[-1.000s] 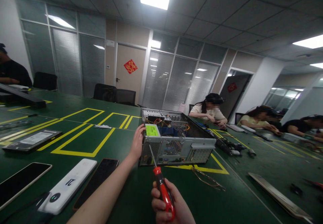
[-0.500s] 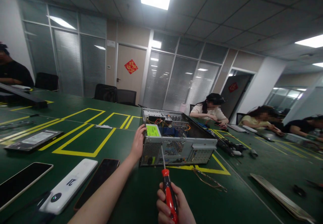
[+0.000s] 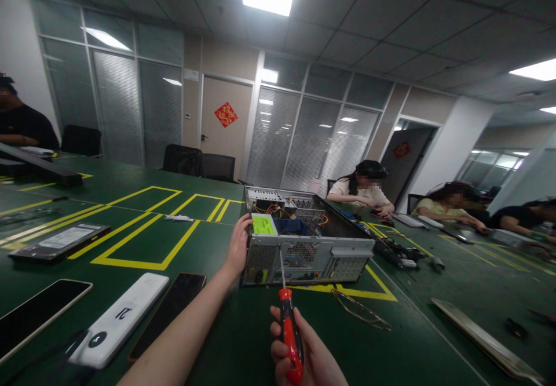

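An opened desktop computer case (image 3: 325, 247) lies on its side on the green table, its back panel facing me. Inside its near left corner sits a power supply with a bright green label (image 3: 263, 225). My left hand (image 3: 238, 248) grips the case's left edge beside the power supply, the fingertips hooked over the top. My right hand (image 3: 299, 348) is closed around the red and black handle of a screwdriver (image 3: 292, 334). The screwdriver's shaft points up to the back panel, its tip at the panel near the power supply's upper right corner.
Left of my arm lie a hard drive (image 3: 61, 242), two phones (image 3: 41, 316) and a white device marked 21 (image 3: 121, 319). Eyeglasses (image 3: 360, 309) rest in front of the case. A flat metal panel (image 3: 486, 339) and black cables (image 3: 402, 254) are at right. Several people sit around the table.
The fingers of my right hand have loosened and shifted slightly on the screwdriver handle. My left hand and the case have stayed in place.
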Demonstrator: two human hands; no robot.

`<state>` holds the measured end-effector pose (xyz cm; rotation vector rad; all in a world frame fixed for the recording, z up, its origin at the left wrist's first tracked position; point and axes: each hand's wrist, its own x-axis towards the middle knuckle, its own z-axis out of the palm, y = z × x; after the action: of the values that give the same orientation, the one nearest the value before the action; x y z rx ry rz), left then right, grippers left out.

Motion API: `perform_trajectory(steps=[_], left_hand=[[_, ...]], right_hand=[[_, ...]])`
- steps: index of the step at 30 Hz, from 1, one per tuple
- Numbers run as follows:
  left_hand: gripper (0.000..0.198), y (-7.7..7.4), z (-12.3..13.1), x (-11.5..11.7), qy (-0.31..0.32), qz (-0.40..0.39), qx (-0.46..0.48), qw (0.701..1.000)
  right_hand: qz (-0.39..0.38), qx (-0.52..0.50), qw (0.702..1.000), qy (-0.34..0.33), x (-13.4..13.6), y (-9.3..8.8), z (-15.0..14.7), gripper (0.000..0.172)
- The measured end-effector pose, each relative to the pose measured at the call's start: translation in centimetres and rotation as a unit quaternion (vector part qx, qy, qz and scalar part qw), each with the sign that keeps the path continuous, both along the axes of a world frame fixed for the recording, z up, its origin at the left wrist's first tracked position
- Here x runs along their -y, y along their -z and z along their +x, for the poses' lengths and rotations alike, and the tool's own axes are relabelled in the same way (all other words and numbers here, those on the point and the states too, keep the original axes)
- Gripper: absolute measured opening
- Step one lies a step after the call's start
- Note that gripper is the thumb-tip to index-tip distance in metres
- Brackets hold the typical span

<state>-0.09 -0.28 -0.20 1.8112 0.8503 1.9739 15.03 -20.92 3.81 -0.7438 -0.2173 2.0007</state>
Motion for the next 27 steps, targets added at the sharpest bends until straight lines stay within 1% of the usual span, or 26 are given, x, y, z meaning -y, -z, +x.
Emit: perform_trajectory(steps=[2,4,6,8,12,14,16,19,21,23,25,27], left_hand=[[0.043,0.0,0.0,0.0,0.000,-0.001,0.002,1.000],[0.043,0.0,0.0,0.0,-0.002,-0.001,0.002,1.000],[0.043,0.0,0.1,0.0,-0.004,-0.002,0.000,1.000],[0.044,0.0,0.1,0.0,-0.006,-0.002,-0.002,1.000],[0.044,0.0,0.1,0.0,-0.006,-0.001,-0.002,1.000],[0.044,0.0,0.1,0.0,-0.005,0.000,-0.002,1.000],[0.044,0.0,0.0,0.0,-0.003,0.001,-0.005,1.000],[0.044,-0.1,-0.1,0.1,-0.002,0.002,-0.010,1.000],[0.044,-0.1,-0.1,0.1,-0.001,0.000,-0.007,1.000],[0.044,-0.1,0.0,0.2,0.001,-0.002,-0.003,1.000],[0.043,-0.1,0.0,0.2,0.002,-0.003,0.000,1.000],[0.044,-0.1,0.0,0.1,0.002,-0.004,0.002,1.000]], right_hand=[[-0.002,0.031,0.999,-0.031,0.1,-0.4,0.4,0.042],[0.019,0.035,0.998,-0.054,0.1,-0.7,0.9,0.044],[0.043,0.013,0.998,-0.049,0.2,-0.8,1.6,0.045],[0.063,0.006,0.996,-0.058,0.2,-0.7,2.1,0.040],[0.089,0.015,0.989,-0.113,0.2,-0.2,2.4,0.033],[0.082,-0.004,0.991,-0.106,0.1,-0.2,2.1,0.031],[0.053,-0.022,0.996,-0.073,0.0,-0.3,1.6,0.030],[0.015,-0.024,0.999,-0.031,0.0,-0.6,1.1,0.036],[0.018,-0.033,0.999,-0.033,0.0,-0.7,1.1,0.043],[0.033,-0.061,0.997,-0.026,0.0,-0.7,1.3,0.043],[0.046,-0.093,0.994,-0.017,0.0,-0.6,1.6,0.037],[0.056,-0.110,0.992,-0.038,-0.1,-0.5,1.7,0.031]])
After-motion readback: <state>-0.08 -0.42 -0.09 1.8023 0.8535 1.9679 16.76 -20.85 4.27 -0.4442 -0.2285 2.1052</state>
